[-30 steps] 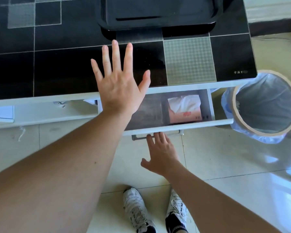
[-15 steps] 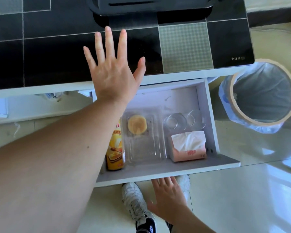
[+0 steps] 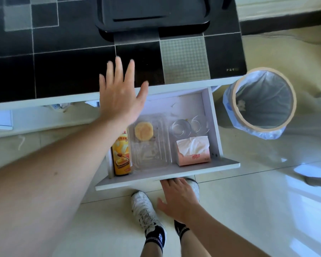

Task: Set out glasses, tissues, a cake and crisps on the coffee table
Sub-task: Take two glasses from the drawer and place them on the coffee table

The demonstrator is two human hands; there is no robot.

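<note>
A: What is held in the drawer (image 3: 214, 127), and how are the things laid out?

B: The drawer is seen pulled out from under the coffee table (image 3: 72, 71); four kinds of thing are contained in it. A crisps can (image 3: 121, 154) is laid on its side against the drawer's left wall, its long axis running from the drawer's front towards the table, the end nearer the table hidden under the left forearm. A clear plastic box (image 3: 150, 145) is set just right of the can, lengthwise the same way; one round cake (image 3: 143, 131) is held in its table-side half. Two glasses (image 3: 181, 127) are stood side by side in the drawer's right part, mouths up; a tissue pack (image 3: 193, 151) is placed between them and the drawer's front panel, a tissue pulled up from its top.

A: And the hands?

B: The left hand (image 3: 120, 93) is spread open with straight fingers over the table's near edge, blurred, nothing grasped; the right hand (image 3: 176, 197) is laid at the drawer's front panel, fingertips tucked under its lip; whether a handle is gripped cannot be told.

A: Anything else?

B: A black tray (image 3: 152, 13) is rested on the table's far side; a lined waste bin (image 3: 263, 101) is stood on the floor right of the drawer.
</note>
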